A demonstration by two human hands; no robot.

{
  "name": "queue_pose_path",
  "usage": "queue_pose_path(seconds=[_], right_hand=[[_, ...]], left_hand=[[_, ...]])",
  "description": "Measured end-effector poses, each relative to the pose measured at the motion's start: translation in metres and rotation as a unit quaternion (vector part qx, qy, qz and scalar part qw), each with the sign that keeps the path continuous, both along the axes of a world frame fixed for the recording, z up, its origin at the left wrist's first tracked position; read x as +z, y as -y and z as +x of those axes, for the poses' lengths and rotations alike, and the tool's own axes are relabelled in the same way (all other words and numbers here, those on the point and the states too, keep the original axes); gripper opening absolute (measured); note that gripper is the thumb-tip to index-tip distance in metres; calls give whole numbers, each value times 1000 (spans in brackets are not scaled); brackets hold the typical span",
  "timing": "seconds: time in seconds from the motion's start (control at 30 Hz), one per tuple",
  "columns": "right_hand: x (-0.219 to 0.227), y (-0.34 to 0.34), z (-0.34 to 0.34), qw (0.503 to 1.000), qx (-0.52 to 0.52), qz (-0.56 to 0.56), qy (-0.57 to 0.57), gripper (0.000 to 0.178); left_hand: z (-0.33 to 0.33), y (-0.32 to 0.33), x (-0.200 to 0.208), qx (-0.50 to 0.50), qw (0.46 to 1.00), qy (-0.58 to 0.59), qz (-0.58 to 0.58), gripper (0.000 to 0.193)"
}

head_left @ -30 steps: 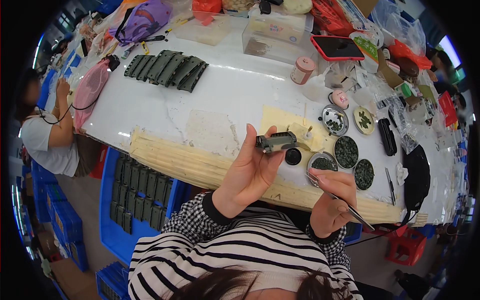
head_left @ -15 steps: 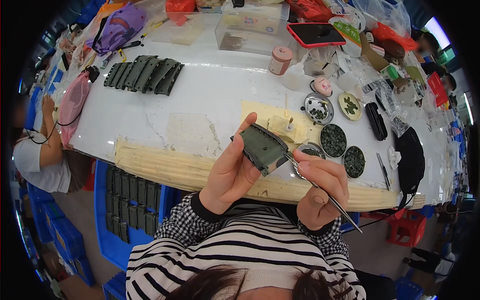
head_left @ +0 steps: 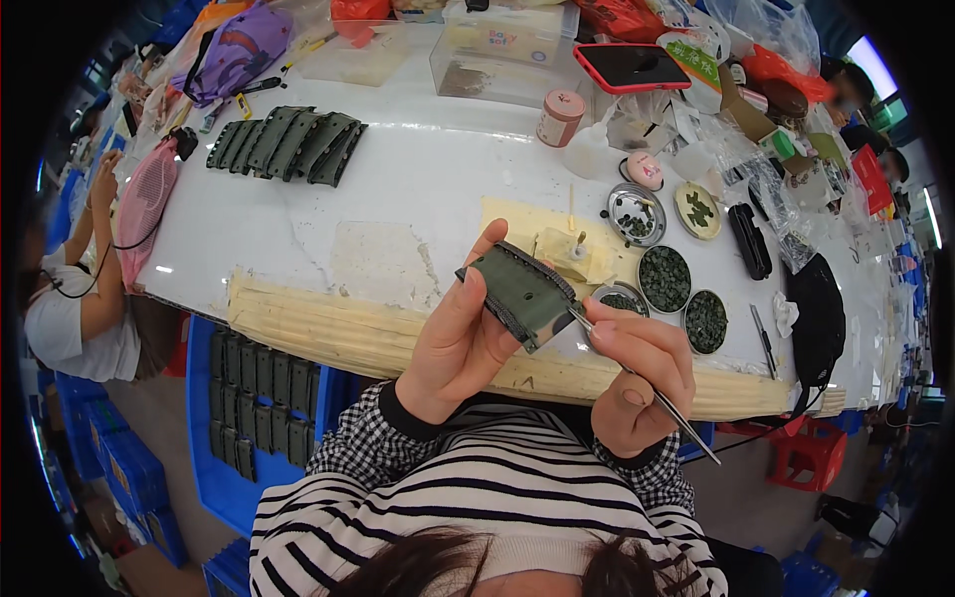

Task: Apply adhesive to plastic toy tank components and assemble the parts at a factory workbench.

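My left hand [head_left: 453,343] grips a dark green plastic part [head_left: 519,294], a slightly curved panel with a toothed edge, a small hole and a camouflage patch at its near corner. Slim metal tweezers [head_left: 647,390] are pinched in my right hand [head_left: 642,378]. Their tip touches or nearly touches the part's right edge; whether a small piece sits in the tip is too small to tell. Just beyond my hands are round tins of small dark green pieces [head_left: 664,279] and [a yellowish block] with a white nozzle-like top, standing on a yellow sheet [head_left: 507,212].
Similar green panels [head_left: 288,144] lie in a row at the back left. A blue crate [head_left: 204,428] with more panels sits below the table edge. A phone [head_left: 632,68], a pink jar [head_left: 560,117] and a black mask [head_left: 818,318] lie around. Another person [head_left: 85,308] works at the left.
My hands, the part and the tweezers have barely moved. At the left, the other person's hands have risen a little.
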State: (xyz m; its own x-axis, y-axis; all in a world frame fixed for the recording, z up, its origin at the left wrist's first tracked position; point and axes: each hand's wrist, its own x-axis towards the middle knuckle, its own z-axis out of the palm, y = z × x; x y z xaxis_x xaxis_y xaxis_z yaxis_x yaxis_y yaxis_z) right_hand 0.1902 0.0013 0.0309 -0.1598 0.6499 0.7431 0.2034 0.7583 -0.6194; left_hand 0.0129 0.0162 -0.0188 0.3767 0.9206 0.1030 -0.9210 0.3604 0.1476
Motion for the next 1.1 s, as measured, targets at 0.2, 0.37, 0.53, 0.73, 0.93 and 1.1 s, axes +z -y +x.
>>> queue_pose_path(seconds=[0.2, 0.37, 0.53, 0.73, 0.93, 1.1], right_hand=[[0, 0, 2, 1000, 2, -4, 17, 23], [1, -3, 3, 999, 18, 11, 37, 22], [2, -4, 7, 997, 20, 16, 71, 26], [5, -8, 8, 995, 45, 34, 86, 33], [11, -12, 10, 991, 64, 49, 105, 37], [12, -15, 11, 989, 73, 58, 116, 38]], left_hand=[[0, 1, 1, 17, 999, -39, 6, 56], [0, 2, 2, 9, 999, -11, -29, 52], [0, 2, 4, -5, 998, 1, -62, 50], [-1, 1, -3, -17, 998, 38, -55, 49], [-2, 1, -5, -26, 998, 40, -49, 49], [-3, 1, -7, -33, 997, 48, -55, 48]])
